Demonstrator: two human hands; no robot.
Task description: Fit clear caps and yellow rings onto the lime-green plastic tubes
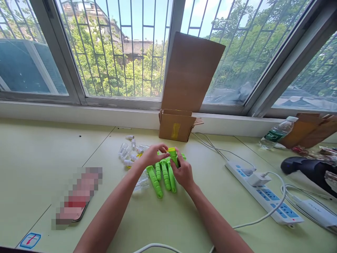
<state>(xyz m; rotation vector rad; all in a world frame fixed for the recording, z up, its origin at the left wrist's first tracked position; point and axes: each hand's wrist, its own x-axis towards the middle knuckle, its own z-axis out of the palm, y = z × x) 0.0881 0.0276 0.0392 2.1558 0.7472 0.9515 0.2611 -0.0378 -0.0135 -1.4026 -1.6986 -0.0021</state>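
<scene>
Green, yellow-topped plastic piece: right hand clamps it; left hand closure unclear. Brown cardboard box stands beyond grip, contents hidden.

- Scene bright; daylight enters through the windows ahead, with patches of sky near white.
- Cardboard panel backlit, its near face dim.
- Tabletop lit fairly evenly; soft shadow along the power strip.
- Wide-angle distortion noted: window frames slant outward towards the sides.
- Fine detail soft around the left hand and right hand; clear plastic pieces show low contrast.
- Coarse pixel blocks obscure the phone.
</scene>
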